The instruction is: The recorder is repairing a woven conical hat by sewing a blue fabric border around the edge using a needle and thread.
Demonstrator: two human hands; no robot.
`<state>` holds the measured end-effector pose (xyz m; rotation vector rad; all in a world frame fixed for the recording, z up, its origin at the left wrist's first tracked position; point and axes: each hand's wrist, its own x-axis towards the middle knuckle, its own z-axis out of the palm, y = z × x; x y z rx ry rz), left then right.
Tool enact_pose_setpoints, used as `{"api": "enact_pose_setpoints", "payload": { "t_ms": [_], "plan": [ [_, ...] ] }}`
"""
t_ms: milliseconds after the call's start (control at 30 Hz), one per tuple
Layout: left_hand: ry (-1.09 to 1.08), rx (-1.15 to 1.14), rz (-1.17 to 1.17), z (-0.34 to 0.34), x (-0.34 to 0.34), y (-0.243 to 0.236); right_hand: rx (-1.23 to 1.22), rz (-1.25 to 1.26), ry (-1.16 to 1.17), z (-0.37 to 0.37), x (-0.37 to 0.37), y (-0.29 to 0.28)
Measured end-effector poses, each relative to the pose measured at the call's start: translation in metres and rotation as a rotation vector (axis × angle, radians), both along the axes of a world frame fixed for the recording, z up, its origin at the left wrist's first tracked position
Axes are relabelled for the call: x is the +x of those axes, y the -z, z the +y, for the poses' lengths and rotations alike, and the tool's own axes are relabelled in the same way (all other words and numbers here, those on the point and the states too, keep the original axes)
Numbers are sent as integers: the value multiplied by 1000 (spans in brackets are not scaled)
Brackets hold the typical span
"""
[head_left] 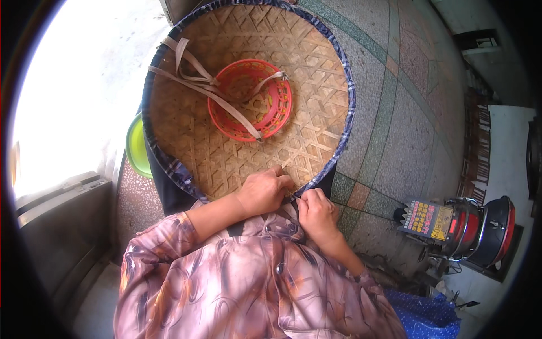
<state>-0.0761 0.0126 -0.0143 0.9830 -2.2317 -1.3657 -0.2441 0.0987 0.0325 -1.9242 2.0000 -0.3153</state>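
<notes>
A round woven bamboo piece is held over the lap of a person dressed in a pink and brown patterned shirt, with its hollow side turned up. Its edge is wrapped all round in a blue checked cloth binding. Inside the hollow, a red plastic basket is set a little above the middle, and pale fabric straps are draped across it and past its left side.

At the near edge, the left hand is laid over the inside of the weave, its fingers bent and drawn together beside the binding. The right hand is placed just beside it at the edge, thumb and fingers brought close together. What is gripped between the fingertips of either hand is too small and too hidden to be told.

A bright green basin is partly covered by the left of the woven piece. On the right, a motorcycle is parked on the speckled floor, and a blue dotted cloth is seen below it
</notes>
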Motion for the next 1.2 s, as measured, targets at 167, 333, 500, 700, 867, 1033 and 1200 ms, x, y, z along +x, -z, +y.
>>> {"api": "enact_pose_setpoints", "payload": {
  "t_ms": [167, 333, 500, 700, 867, 1033, 1200],
  "plan": [
    [85, 9, -44, -10, -1, -4, 94, 39, -6, -3, -6, -3],
    [255, -3, -164, -20, -3, -2, 205, 51, 6, -8, -7, -9],
    [334, -10, -193, -25, -2, -7, 167, -94, 9, -5, -11, -9],
    [337, -16, -116, -26, 5, -3, 150, -199, 37, -9, -16, -12],
    [274, 2, -89, -22, 7, 3, 134, -176, 33, -10, -10, -21],
    [244, 30, -89, -22, 6, 2, 177, -238, 77, -2, -22, 2],
    [254, 49, -82, -22, 7, 6, 622, -840, 368, -5, -36, 12]
  ]
}}
